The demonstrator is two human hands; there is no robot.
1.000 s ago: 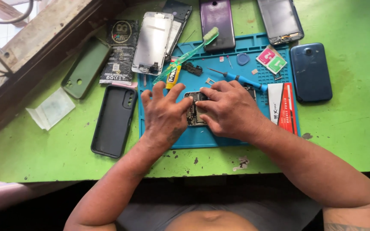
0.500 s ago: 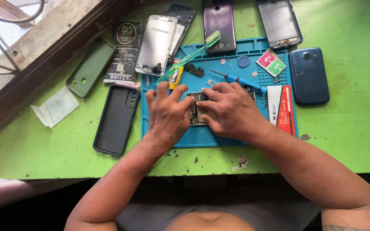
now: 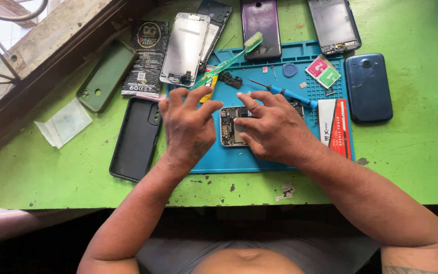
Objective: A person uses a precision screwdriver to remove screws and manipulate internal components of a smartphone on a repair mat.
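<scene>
Right hand (image 3: pixel 275 129) presses flat on the opened phone (image 3: pixel 231 126) to steady it; left hand (image 3: pixel 188 127) hovers, fingers spread, holding nothing.

This is a small phone-repair workshop. A worn green table (image 3: pixel 422 167) with chipped paint carries a blue repair mat (image 3: pixel 259 157), and on and around it lie an opened phone (image 3: pixel 230 125) with its circuit board bare, loose phone back covers (image 3: pixel 260 23), a detached screen panel (image 3: pixel 184 48), a black case (image 3: pixel 135 139) and a green case (image 3: pixel 106 76). A blue precision screwdriver (image 3: pixel 292 95), a green toothbrush (image 3: pixel 229 60) and a guitar-pick-shaped opening tool (image 3: pixel 290 70) lie on the mat.
</scene>
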